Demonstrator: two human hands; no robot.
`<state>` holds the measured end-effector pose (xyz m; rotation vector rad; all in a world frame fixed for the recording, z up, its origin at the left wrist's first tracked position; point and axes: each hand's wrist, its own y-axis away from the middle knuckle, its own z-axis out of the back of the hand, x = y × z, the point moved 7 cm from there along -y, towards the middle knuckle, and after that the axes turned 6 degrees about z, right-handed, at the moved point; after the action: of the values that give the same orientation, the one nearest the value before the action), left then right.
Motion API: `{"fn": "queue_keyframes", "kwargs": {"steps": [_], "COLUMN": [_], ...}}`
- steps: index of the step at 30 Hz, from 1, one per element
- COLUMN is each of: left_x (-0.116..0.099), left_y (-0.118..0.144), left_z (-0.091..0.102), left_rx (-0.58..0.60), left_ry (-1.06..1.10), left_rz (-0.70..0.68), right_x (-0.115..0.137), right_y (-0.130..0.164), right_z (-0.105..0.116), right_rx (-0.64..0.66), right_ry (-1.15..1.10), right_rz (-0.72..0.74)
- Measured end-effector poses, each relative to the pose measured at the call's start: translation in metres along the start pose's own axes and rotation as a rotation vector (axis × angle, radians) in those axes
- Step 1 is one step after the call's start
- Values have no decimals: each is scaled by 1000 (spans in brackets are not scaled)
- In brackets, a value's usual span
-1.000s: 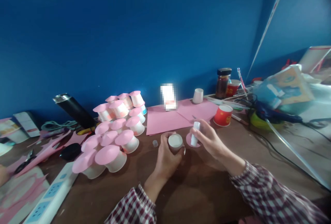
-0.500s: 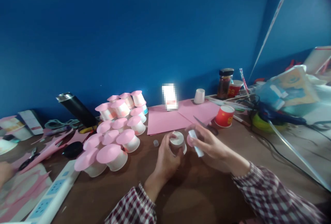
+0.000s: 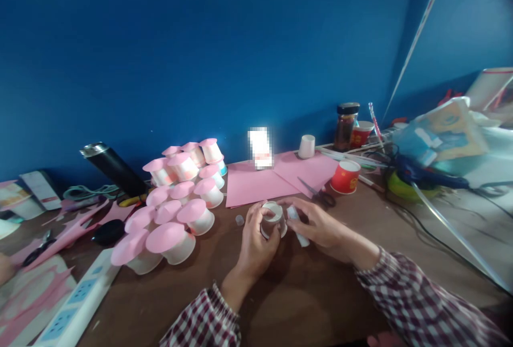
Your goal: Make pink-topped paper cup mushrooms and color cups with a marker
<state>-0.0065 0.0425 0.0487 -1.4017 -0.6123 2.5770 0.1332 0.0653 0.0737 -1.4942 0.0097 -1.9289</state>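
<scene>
Gripping a small white paper cup [image 3: 273, 219] upside down just above the brown tabletop [image 3: 304, 293], left hand [image 3: 256, 240] with fingers clamped around its wall. Holding a white glue stick [image 3: 297, 225] just beside the cup, right hand [image 3: 320, 226] with fingers closed on the tube. Lying just beyond the hands, scissors [image 3: 318, 193] on the edge of pink paper sheets [image 3: 260, 184]. Standing farther right, a red cup [image 3: 344, 177]. Crowding the left, a cluster of pink-topped cups [image 3: 180, 197], with a black flask [image 3: 114, 168] behind, near the blue wall [image 3: 240, 42].
</scene>
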Motion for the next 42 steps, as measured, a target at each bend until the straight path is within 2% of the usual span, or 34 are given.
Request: {"fn": "queue_keyframes", "kwargs": {"steps": [19,25,30,35,38,42], "left_x": [-1,3,3,9,15,16], "left_y": [2,3,5,5,4,4], "left_z": [-1,-3,0,-2,-5,-8], "left_rx": [28,36,5,13,29,45], "left_ry": [9,82,71,152,157,140], "left_rz": [7,22,15,103,161,168], "right_x": [-5,-6,-5,-7,-13,-28], "right_y": [-2,-2,-2,-3,-4,0], "right_z": [-1,-1,1,1,5,14], "right_rx": [27,22,16,23,-28,-195], "right_ry": [21,8,39,10,-57,-243], "right_rz": [3,3,25,23,-23,-219]}}
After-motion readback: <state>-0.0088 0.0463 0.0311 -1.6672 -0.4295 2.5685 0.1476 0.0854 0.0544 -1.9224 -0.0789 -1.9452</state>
